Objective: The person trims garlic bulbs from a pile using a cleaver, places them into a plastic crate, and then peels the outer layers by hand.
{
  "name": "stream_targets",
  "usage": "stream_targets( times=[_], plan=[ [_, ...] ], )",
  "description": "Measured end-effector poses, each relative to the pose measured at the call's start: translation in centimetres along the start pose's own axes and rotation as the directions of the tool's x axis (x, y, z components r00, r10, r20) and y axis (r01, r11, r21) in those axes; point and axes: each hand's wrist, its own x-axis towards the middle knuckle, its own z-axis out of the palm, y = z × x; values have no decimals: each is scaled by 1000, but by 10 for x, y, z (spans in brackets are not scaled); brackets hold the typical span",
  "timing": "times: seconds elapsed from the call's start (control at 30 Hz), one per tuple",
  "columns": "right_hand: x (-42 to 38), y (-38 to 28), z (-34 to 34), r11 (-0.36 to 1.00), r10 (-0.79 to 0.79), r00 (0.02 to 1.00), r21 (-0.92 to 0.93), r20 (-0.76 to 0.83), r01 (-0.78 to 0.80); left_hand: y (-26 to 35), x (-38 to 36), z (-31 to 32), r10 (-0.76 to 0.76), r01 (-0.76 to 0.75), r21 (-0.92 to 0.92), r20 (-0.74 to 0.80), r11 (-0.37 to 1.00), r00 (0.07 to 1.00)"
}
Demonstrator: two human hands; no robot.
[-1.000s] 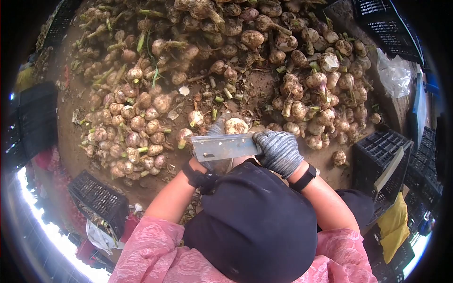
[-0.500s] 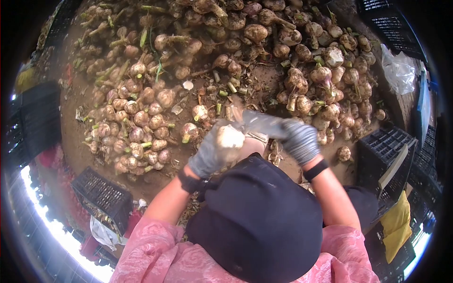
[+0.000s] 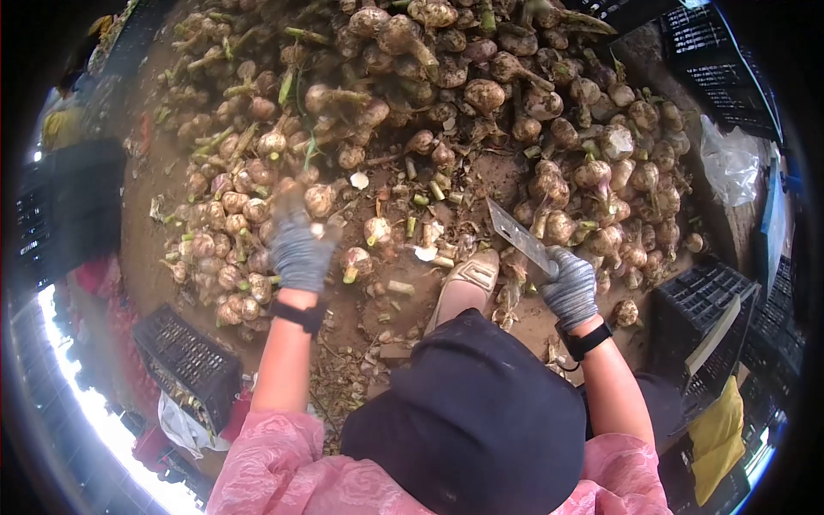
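Observation:
My left hand, in a grey glove, reaches over the right edge of a pile of trimmed garlic bulbs. Its fingers look stretched out and apart from the thumb, though motion blurs the tips. No bulb shows clearly in it. A garlic bulb lies just beyond that hand, and two short-stemmed ones, including this bulb, rest to its right. My right hand, gloved too, is wrapped round the handle of a broad-bladed knife. The blade points up and left, beside untrimmed garlic.
Garlic with long stems is heaped across the back. Cut stem pieces litter the ground around a shoe. Black crates stand at left and right. A clear plastic bag lies at far right.
My left hand has moved left from the middle to the trimmed pile, and the bulb it held no longer shows in it. The right hand has drawn back slightly right with the knife.

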Motion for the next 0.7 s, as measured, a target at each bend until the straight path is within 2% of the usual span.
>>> stream_targets(
  times=[0.03,0.1,0.13,0.17,0.2,0.23,0.3,0.33,0.37,0.43,0.47,0.57,0.6,0.63,0.67,0.7],
  plan=[
    [1,0,1,999,39,999,30,-3,-39,23,13,8,21,-7,-188,74,982,997],
    [3,-2,3,997,40,999,64,-21,-39,69,39,22,63,68,-538,221,840,973],
    [4,-3,4,996,34,999,86,-25,-31,86,49,43,212,-163,-440,65,883,975],
    [5,-3,4,994,28,999,106,-28,-25,98,62,74,335,-288,-375,64,881,940],
    [5,-2,4,999,1,1000,53,-30,0,117,73,77,385,-347,-279,93,895,918],
    [5,-2,2,999,11,999,48,-33,-9,129,82,87,396,-367,-166,199,915,896],
    [4,-2,-1,999,20,1000,28,0,-20,135,99,106,425,-426,-67,314,902,849],
    [4,0,-1,999,17,1000,31,-10,-16,129,101,109,486,-475,-112,281,873,827],
    [3,0,-2,999,17,1000,34,-9,-17,132,96,99,486,-476,-110,283,873,827],
    [3,0,-2,994,41,998,103,-36,-37,134,74,68,392,-320,-239,383,917,837],
    [4,1,-2,995,39,999,96,-34,-36,123,62,73,413,-263,-395,364,880,835],
    [5,3,2,991,69,998,118,12,-70,110,27,38,280,-16,-546,404,838,871],
    [4,4,3,997,37,999,72,4,-37,93,9,50,213,157,-620,478,768,852],
    [5,7,1,997,38,998,67,55,-42,77,-8,62,156,321,-671,548,669,822],
    [6,11,-2,999,-37,999,38,19,36,77,-18,40,81,644,-728,675,235,733],
    [8,17,-4,992,-128,992,12,-7,128,51,-46,66,78,660,-751,658,-5,749]
  ],
)
